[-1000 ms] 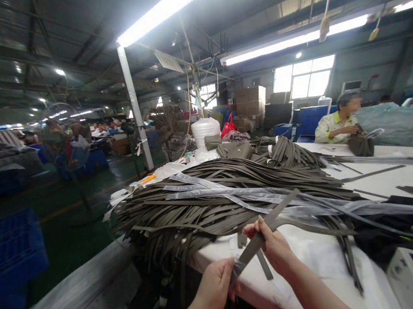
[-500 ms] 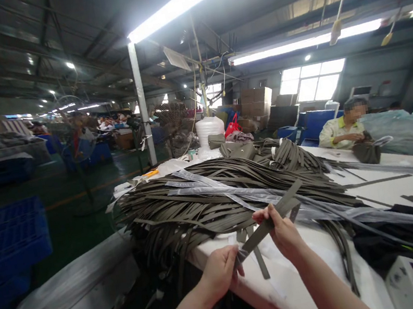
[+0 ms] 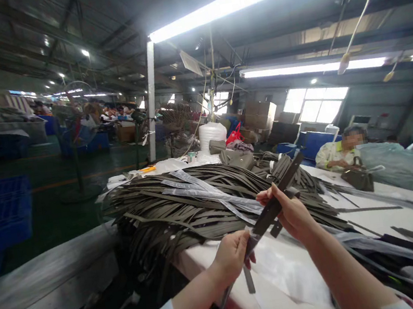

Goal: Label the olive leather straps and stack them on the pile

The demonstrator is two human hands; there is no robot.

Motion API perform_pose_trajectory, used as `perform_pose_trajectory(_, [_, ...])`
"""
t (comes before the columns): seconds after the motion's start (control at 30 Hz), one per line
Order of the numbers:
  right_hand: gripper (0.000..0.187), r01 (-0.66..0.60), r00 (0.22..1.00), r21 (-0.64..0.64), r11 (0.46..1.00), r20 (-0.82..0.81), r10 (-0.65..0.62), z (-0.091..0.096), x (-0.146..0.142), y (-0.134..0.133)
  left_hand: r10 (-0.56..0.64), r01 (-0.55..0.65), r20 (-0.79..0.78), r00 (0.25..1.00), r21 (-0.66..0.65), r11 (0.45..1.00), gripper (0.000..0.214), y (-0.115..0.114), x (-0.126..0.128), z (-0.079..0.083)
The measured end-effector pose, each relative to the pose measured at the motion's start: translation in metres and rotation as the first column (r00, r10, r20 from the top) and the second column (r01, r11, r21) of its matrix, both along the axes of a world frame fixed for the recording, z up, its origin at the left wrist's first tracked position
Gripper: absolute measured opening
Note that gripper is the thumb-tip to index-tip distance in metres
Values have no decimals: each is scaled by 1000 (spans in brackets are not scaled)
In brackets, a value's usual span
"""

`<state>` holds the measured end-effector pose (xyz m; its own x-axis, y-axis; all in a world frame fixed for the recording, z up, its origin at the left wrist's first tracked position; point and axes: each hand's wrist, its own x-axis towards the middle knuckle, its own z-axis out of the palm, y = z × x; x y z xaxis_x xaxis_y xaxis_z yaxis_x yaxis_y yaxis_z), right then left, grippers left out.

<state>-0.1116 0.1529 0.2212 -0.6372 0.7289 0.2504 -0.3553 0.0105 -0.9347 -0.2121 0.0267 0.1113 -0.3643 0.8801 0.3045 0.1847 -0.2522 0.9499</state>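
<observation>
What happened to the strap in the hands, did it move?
Yes. The strap has gone up: its far end now reaches the far edge of the pile, where before it sat low, near the front edge.

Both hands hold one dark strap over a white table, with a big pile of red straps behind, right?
Not red: the head view shows the pile is dark olive-grey. The left hand and right hand do hold one dark strap.

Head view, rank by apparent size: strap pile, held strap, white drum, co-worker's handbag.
1. strap pile: largest by far.
2. held strap: long but thin, and enlarged by nearness.
3. white drum and handbag: look alike, both far off; unranked.
</observation>
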Motion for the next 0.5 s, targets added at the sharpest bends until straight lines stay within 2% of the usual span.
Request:
perform_pose_trajectory(0.1, [41, -63, 997, 87, 994, 45, 59, 21, -2, 7, -1, 0, 33, 999, 55, 998, 64, 9, 4, 23])
perform_pose_trajectory(0.23, [44, -141, 984, 208, 968, 134, 114, 27, -12, -15, 34, -45, 66, 997, 178, 983, 63, 21, 5, 66])
perform_pose_trajectory(0.3, [46, -178, 970, 263, 948, 210, 124, 30, -12, -24, 49, -59, 51, 997, 215, 975, 65, 23, 4, 77])
perform_pose_trajectory(0.4, [44, -80, 987, 307, 948, 154, 33, 46, -6, -20, 26, -33, 37, 999, 205, 978, 65, 23, 3, 73])
perform_pose_trajectory(0.5, [41, 23, 998, 242, 970, 59, -39, 71, 4, -2, -11, 4, 42, 999, 155, 988, 63, 21, 5, 60])
